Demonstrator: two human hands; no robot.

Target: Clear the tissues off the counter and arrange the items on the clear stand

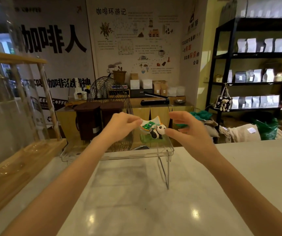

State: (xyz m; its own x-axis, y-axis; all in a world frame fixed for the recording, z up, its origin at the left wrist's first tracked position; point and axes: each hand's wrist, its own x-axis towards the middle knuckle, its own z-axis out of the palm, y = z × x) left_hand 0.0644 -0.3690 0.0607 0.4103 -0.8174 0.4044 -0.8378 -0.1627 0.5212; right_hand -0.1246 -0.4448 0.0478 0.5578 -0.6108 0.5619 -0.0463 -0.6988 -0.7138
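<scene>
A clear stand (pixel 164 151) with thin wire legs sits on the pale marble counter (pixel 154 201). On its far right part stands a black-and-white panda figurine (pixel 159 131) on a green base. Just behind the panda is a small white dish (pixel 155 119) holding green-wrapped sweets (pixel 148 125). My left hand (pixel 119 126) pinches the dish's left rim. My right hand (pixel 186 128) hovers at the panda's right side with fingers curled and apart, its thumb tip close to the panda's head; contact is unclear. No tissues are visible.
A wooden rack with glass vessels (pixel 17 116) fills the counter's left side. Behind the counter are a wire fan (pixel 113 108), two brown bins (pixel 89 120), a work table and black shelves of coffee bags (pixel 256 74).
</scene>
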